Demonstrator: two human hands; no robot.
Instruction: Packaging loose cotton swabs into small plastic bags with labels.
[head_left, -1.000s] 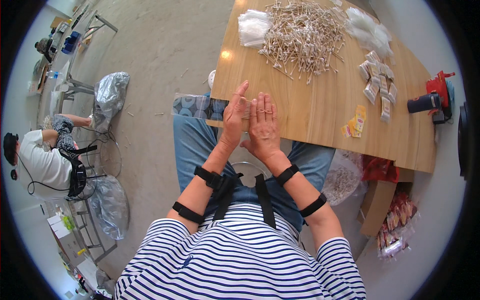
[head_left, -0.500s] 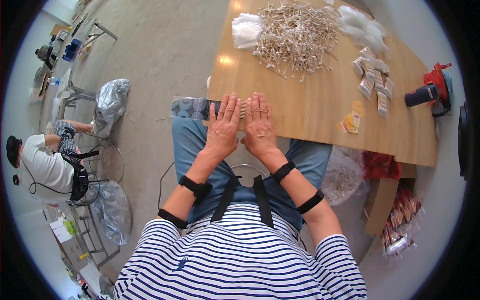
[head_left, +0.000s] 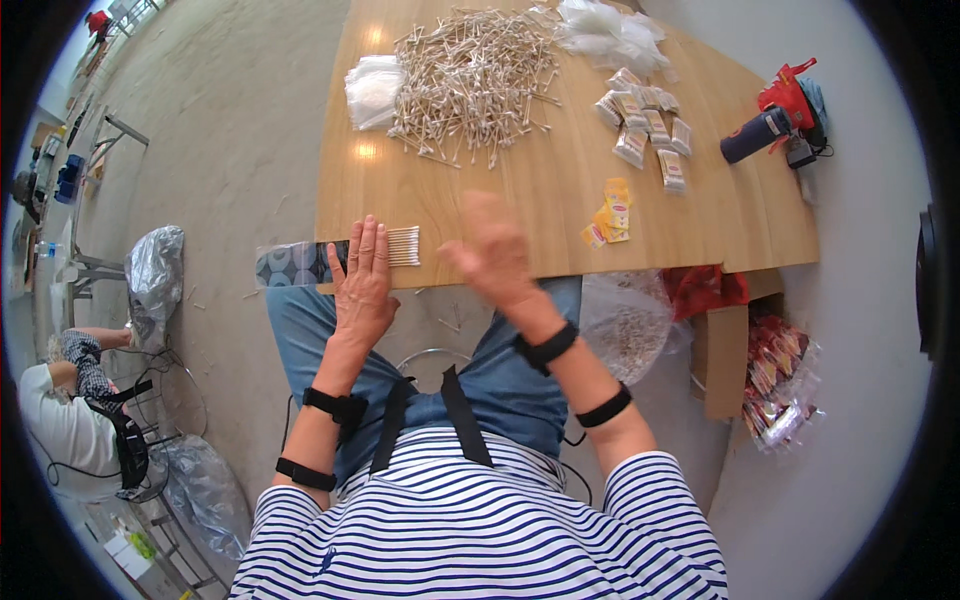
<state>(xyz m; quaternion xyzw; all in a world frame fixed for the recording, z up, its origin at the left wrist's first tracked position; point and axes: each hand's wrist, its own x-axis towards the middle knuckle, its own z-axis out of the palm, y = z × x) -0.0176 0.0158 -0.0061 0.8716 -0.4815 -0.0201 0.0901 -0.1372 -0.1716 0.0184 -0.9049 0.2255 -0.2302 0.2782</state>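
Observation:
My left hand (head_left: 362, 275) lies flat at the near left edge of the table, fingers stretched out. Beneath its fingertips and just to their right runs a neat row of white-tipped cotton swabs (head_left: 404, 246). A patterned clear plastic strip (head_left: 290, 265) sticks out to the left of that hand, over the table edge. My right hand (head_left: 490, 250) is lifted right of the row, blurred by motion, its thumb standing apart from the fingers. Nothing shows in it. A big loose heap of cotton swabs (head_left: 470, 85) covers the far part of the table.
Clear plastic bags (head_left: 375, 92) sit left of the heap, more bags (head_left: 612, 35) right of it. Small filled packs (head_left: 640, 115), yellow cards (head_left: 612, 215) and a dark bottle (head_left: 755, 135) stand rightward on the wooden table (head_left: 480, 215). A seated person (head_left: 75, 420) is at left.
My right hand has lifted off the row of swabs and moved away to the right, uncovering it. My left hand stays flat there. The whole view has shifted, so the table appears further left.

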